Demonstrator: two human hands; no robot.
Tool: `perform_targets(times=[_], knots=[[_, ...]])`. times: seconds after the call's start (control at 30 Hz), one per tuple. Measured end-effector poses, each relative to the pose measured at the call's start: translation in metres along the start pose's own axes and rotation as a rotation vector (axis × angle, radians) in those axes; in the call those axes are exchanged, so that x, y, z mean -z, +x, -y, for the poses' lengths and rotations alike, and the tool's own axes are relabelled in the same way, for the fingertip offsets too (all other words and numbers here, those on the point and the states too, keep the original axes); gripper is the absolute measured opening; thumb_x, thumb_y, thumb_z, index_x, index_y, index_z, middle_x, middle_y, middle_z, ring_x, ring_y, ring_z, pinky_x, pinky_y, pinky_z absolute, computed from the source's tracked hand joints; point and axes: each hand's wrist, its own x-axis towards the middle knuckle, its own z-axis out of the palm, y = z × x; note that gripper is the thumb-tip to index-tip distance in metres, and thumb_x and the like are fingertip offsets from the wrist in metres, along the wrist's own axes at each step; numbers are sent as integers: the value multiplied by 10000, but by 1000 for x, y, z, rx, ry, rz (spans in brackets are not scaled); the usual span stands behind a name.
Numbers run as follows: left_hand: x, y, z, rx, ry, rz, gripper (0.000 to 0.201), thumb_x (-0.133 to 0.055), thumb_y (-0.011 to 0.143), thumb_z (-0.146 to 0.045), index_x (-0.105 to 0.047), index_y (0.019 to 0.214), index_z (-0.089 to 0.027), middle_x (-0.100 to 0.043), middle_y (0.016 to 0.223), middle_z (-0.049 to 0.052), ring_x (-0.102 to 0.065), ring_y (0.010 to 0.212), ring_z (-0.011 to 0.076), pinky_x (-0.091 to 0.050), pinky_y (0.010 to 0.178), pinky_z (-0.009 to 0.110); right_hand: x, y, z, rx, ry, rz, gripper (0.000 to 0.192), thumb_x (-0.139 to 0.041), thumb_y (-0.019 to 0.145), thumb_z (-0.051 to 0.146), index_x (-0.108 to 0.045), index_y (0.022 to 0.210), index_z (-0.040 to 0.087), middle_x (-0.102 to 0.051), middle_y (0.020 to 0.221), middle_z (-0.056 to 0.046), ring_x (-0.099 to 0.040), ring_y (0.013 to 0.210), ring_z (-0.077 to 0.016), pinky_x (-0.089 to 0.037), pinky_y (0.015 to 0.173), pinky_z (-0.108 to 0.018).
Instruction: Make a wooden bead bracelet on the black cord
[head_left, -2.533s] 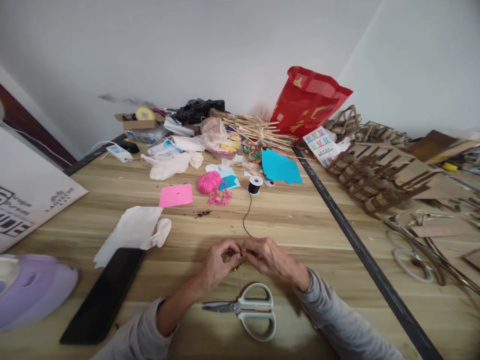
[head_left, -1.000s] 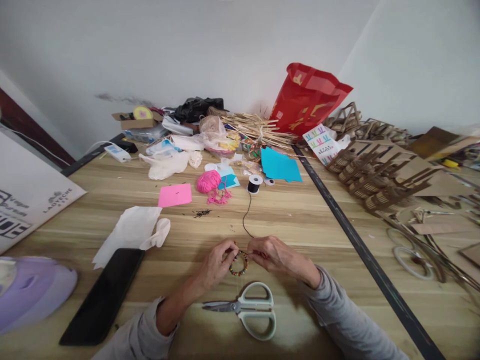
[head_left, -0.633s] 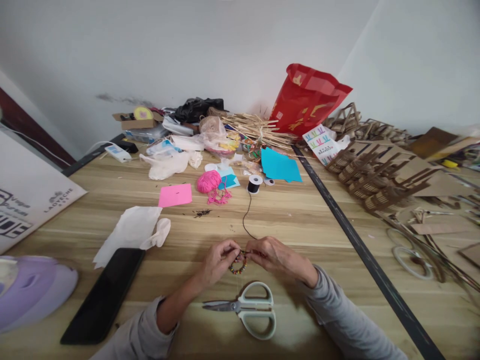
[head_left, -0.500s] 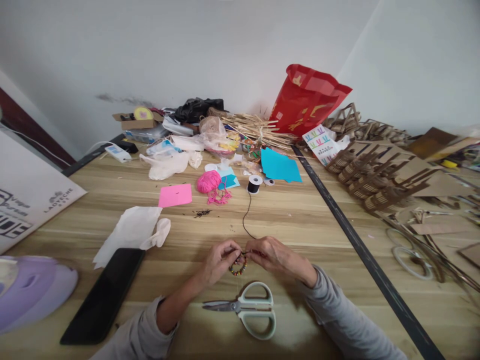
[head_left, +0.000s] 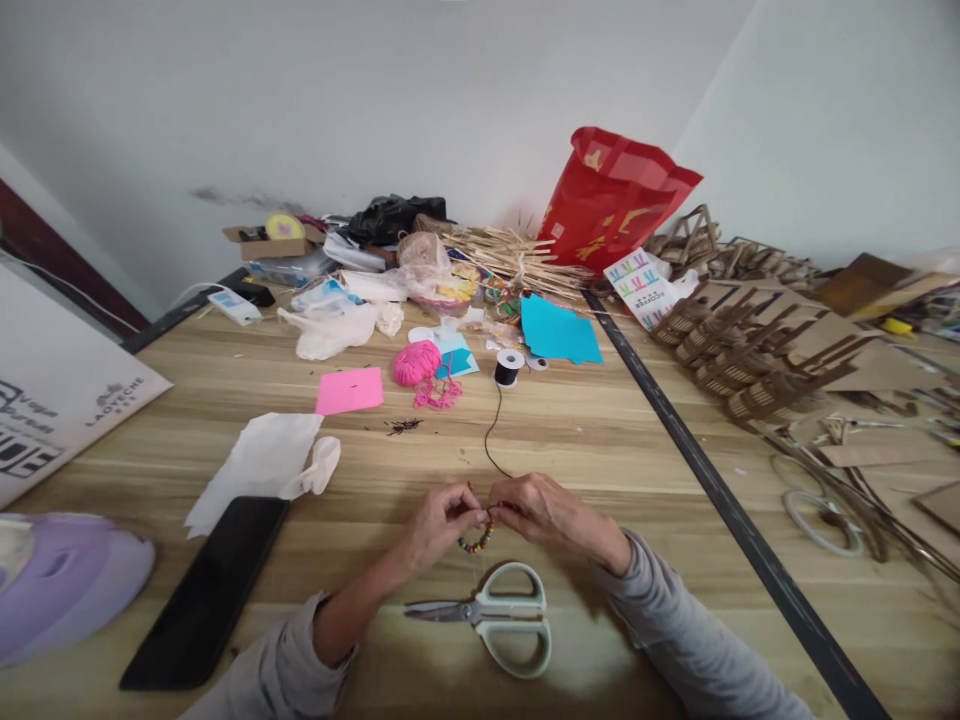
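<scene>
Between my hands hangs a small bracelet (head_left: 475, 547) of multicoloured beads, curved in a loop above the table. My left hand (head_left: 442, 525) pinches it near the top, thumb and finger closed; a bit of it shows above the fingertips. Close beside it, my right hand (head_left: 544, 510) is closed in a pinch on the black cord (head_left: 491, 440). That cord runs back across the table to a white-rimmed spool (head_left: 508, 368). The exact grip point is hidden behind the fingers. Just below the bracelet lie scissors (head_left: 480, 612) with pale green handles, blades pointing left.
A black phone (head_left: 206, 590) and white paper (head_left: 255, 465) lie at left, near a purple appliance (head_left: 67, 585). Behind are a pink card (head_left: 349, 390), pink yarn (head_left: 417, 363) and blue sheets (head_left: 561, 330). Small woven baskets (head_left: 757, 370) stand at right.
The fingers of my left hand have shifted slightly at the bracelet, and a beaded bit now sticks up above them. My right hand stays almost in place.
</scene>
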Motion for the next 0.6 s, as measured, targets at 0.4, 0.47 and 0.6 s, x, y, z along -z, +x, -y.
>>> perform_targets(times=[0.4, 0.47, 0.6], knots=[[-9, -10, 0, -258, 545, -69, 190, -346, 897, -200, -456, 741, -199, -549, 711, 24, -532, 663, 164, -400, 625, 271, 0, -4, 13, 1, 27, -7, 215, -402, 949, 160, -571, 816, 167, -549, 642, 10, -453, 568, -100, -295, 560, -232], [-9, -10, 3, -275, 581, -64, 191, -327, 899, -179, -445, 750, -200, -547, 708, 26, -533, 658, 167, -395, 612, 272, -2, -4, 13, 1, 47, -11, 206, -399, 942, 145, -558, 816, 171, -539, 647, 12, -445, 576, -100, -298, 568, -233], [-8, -9, 10, -274, 627, -66, 192, -327, 893, -175, -426, 731, -203, -531, 666, 14, -517, 612, 162, -384, 573, 265, -4, -2, 13, -5, 95, 6, 186, -403, 929, 133, -561, 840, 173, -531, 660, 16, -434, 584, -102, -307, 576, -234]])
